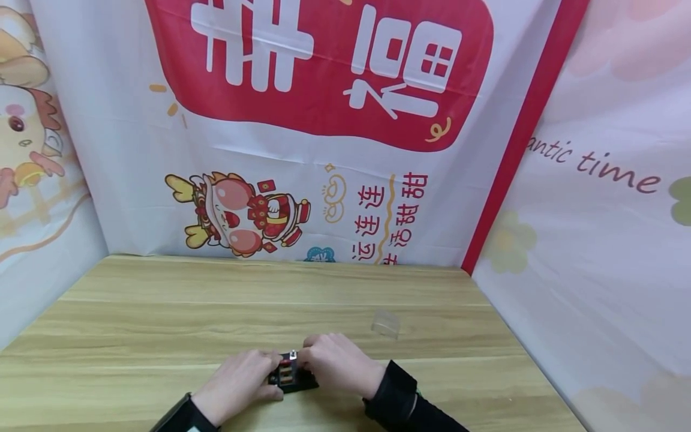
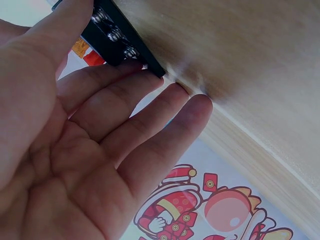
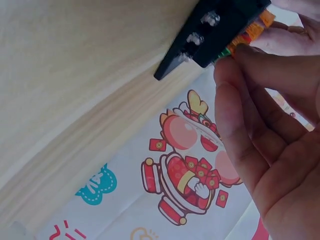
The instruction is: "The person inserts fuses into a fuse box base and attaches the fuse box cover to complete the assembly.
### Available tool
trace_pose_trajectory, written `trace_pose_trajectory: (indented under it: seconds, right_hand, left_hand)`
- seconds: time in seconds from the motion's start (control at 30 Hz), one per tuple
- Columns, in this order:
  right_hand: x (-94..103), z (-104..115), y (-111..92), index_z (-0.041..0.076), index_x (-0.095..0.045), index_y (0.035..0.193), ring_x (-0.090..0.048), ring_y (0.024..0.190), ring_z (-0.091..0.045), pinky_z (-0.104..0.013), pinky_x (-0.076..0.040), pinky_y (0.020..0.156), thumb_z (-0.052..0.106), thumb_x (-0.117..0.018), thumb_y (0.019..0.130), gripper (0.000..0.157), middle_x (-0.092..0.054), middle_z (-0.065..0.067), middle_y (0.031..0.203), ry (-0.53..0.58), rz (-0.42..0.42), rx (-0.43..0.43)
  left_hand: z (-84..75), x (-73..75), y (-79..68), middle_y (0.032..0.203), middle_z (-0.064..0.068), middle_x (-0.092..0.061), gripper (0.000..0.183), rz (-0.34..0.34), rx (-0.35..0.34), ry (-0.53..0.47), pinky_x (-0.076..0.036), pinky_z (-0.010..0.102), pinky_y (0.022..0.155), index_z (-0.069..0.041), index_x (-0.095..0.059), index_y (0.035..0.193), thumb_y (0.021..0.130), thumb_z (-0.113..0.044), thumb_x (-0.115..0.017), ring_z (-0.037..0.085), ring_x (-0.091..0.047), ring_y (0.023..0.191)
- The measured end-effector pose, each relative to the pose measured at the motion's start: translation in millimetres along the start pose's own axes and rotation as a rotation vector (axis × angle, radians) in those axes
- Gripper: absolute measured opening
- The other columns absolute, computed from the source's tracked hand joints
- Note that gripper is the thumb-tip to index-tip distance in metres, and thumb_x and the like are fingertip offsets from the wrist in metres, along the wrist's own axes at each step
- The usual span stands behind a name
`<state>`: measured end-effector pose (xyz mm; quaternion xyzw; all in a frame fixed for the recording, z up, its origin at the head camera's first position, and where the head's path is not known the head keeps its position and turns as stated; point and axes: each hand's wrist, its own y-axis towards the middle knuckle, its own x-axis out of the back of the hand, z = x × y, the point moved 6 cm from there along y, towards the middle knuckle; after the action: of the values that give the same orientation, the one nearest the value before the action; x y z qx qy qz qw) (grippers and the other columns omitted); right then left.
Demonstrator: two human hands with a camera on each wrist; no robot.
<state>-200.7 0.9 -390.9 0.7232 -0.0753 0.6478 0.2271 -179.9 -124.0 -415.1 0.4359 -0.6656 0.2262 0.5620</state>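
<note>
A small black terminal block (image 1: 288, 378) with a row of metal screws and brass-coloured slots sits on the wooden table. My left hand (image 1: 237, 381) grips its left end, thumb on the near side and fingers on the far side. In the left wrist view, fingertips (image 2: 155, 75) touch its edge while the outer fingers extend past it. On the right, my right hand (image 1: 340, 363) pinches at the block's far edge between thumb and forefinger. Orange, red and green parts (image 3: 250, 34) show beside those fingertips in the right wrist view. What lies exactly between them is hidden.
A clear plastic cover (image 1: 385, 324) lies on the wooden table (image 1: 216, 312), beyond the right hand. A printed cloth (image 1: 135, 198) hangs at the table's back edge, and more printed cloth (image 1: 572, 240) flanks the right side.
</note>
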Motion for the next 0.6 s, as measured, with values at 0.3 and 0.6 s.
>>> trace_pose_trajectory:
  seconds: [0.3,0.6]
  right_hand:
    - [2.5,-5.1,-2.2,0.023,-0.072,0.088,-0.044,0.061,0.007,-0.009,-0.034,0.056,0.006,-0.074,0.076,0.021,-0.055,0.015,0.078,0.042,0.022,-0.027]
    - [8.4,-8.5,-2.3,0.02,-0.071,0.084,-0.044,0.06,0.005,-0.01,-0.034,0.055,0.003,-0.07,0.073,0.02,-0.054,0.014,0.077,-0.005,-0.022,-0.003]
  left_hand:
    - [2.4,-2.1,2.3,0.072,-0.01,-0.051,0.029,0.068,0.078,-0.018,-0.035,0.026,0.052,-0.016,-0.066,0.088,0.073,-0.039,-0.077,0.007,-0.042,0.06]
    - [1.6,-1.9,1.9,0.074,-0.01,-0.056,0.033,0.042,0.058,0.021,-0.037,0.027,0.053,-0.015,-0.066,0.089,0.072,-0.042,-0.077,0.005,-0.043,0.062]
